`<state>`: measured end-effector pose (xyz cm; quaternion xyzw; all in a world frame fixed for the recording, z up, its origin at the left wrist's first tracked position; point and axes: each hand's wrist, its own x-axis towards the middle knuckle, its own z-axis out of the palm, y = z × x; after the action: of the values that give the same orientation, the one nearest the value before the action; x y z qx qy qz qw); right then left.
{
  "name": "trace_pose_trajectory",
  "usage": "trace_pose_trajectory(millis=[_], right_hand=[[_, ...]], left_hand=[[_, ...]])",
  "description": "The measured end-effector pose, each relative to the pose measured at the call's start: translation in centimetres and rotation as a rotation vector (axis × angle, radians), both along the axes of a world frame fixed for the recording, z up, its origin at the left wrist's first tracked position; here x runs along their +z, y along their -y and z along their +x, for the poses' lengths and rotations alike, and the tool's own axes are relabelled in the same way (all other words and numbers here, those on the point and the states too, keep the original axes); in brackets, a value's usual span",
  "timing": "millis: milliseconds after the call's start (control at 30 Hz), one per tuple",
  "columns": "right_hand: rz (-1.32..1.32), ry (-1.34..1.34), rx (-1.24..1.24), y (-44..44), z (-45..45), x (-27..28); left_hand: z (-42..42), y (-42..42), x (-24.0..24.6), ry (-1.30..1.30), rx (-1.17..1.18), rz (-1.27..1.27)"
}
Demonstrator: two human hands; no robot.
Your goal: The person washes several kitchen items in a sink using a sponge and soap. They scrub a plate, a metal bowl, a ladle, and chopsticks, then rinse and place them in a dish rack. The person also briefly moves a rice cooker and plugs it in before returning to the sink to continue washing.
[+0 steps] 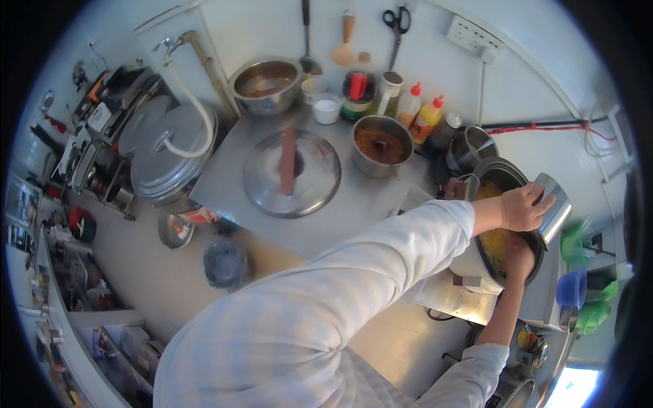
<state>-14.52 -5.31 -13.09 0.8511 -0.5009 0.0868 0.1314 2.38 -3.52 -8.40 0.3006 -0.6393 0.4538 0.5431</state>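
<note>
At the right of the head view, a large dark-rimmed electric cooker pot (pixel 484 245) holds yellow food (pixel 492 245). My left hand (pixel 525 208) grips a shiny stainless steel container (pixel 555 206), which is tilted at the cooker's far rim. What is inside this container is hidden from me. My right hand (pixel 519 257) reaches over the near side of the cooker's opening, low toward the food. Its fingers are blurred and partly hidden, so whether they hold something does not show.
A steel table (pixel 224 178) carries a round lid with a reddish handle (pixel 311 188), a steel pot of reddish-brown food (pixel 381 145), a mixing bowl (pixel 266 84) and squeeze bottles (pixel 426 120). Left stands a large lidded pot (pixel 171 158); a dark bucket (pixel 224 265) is on the floor.
</note>
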Motion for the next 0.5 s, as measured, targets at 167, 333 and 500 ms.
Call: trace_pose_trajectory(millis=[167,333,500], right_hand=[[-0.197,0.14,0.12,0.1,-3.2,0.4],[0.146,-0.201,-0.241,3.9,-6.0,1.0],[-0.048,0.205,-0.113,2.3,1.1,5.5]], left_hand=[[0.2,-1.8,-0.2,-0.528,0.012,0.447],[4.8,-6.4,-0.9,-1.778,-0.546,1.042],[14.9,-21.9,-4.2,-2.188,-1.071,0.85]])
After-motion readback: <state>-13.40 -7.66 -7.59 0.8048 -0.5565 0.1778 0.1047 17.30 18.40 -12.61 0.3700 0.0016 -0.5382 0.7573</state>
